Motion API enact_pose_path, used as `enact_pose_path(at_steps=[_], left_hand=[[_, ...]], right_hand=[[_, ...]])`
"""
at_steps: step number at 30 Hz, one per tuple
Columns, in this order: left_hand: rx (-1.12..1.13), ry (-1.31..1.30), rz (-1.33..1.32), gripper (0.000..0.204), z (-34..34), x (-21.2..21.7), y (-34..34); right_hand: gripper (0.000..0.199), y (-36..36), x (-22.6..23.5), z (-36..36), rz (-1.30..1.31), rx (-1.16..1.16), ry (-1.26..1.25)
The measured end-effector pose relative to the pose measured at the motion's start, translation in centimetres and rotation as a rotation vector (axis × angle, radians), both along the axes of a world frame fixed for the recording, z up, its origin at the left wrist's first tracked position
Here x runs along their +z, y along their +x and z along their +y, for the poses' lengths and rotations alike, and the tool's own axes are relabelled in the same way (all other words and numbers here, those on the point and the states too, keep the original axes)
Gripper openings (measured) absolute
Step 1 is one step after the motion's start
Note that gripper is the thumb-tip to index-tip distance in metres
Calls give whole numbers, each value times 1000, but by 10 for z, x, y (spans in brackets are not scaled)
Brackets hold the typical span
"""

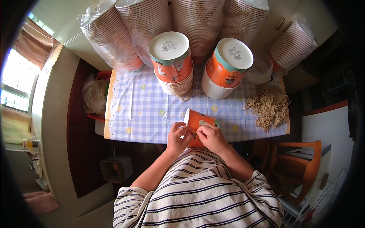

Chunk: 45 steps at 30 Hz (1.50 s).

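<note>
An orange paper bucket (pixel 197 117) lies tilted on its side at the table's front edge, its white rim toward the left. My left hand (pixel 178 138) is at the rim end, fingers bent and pinched together. Against the bucket's side, my right hand (pixel 211 137) is closed in a pinch, close to the left fingertips. Whatever is between the fingers of either hand is too small to make out. Farther back stand two stacks of upside-down buckets, the left stack (pixel 173 70) with brown cord hanging on it and the right stack (pixel 224 72).
A pile of tan cords (pixel 269 108) lies at the table's right. Tall plastic-wrapped bucket stacks (pixel 197 26) line the back. The table wears a blue checked cloth (pixel 144 117). A wooden chair (pixel 296 167) stands at right, a cardboard box (pixel 116 169) below left.
</note>
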<state>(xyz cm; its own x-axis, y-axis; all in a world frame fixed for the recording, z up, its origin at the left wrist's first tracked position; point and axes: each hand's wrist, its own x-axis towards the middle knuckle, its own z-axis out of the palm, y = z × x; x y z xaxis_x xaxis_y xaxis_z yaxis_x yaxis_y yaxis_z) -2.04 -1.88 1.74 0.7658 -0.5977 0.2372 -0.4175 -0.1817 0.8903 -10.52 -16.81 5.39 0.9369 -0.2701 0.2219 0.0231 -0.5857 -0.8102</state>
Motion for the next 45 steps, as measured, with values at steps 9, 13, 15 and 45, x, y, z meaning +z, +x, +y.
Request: enact_pose_path(at_steps=[9, 13, 15, 45], left_hand=[[-13, -27, 159, 36, 8, -8, -2], [2, -255, 393, 44, 9, -8, -6], [-35, -278, 638, 42, 12, -9, -6], [32, -230, 843, 38, 8, 1, -4]], right_hand=[[9, -3, -4, 4, -8, -18, 0], [9, -3, -3, 6, -35, -29, -26], [9, -2, -2, 7, -39, -26, -40], [12, 1, -3, 7, 11, -25, -130]])
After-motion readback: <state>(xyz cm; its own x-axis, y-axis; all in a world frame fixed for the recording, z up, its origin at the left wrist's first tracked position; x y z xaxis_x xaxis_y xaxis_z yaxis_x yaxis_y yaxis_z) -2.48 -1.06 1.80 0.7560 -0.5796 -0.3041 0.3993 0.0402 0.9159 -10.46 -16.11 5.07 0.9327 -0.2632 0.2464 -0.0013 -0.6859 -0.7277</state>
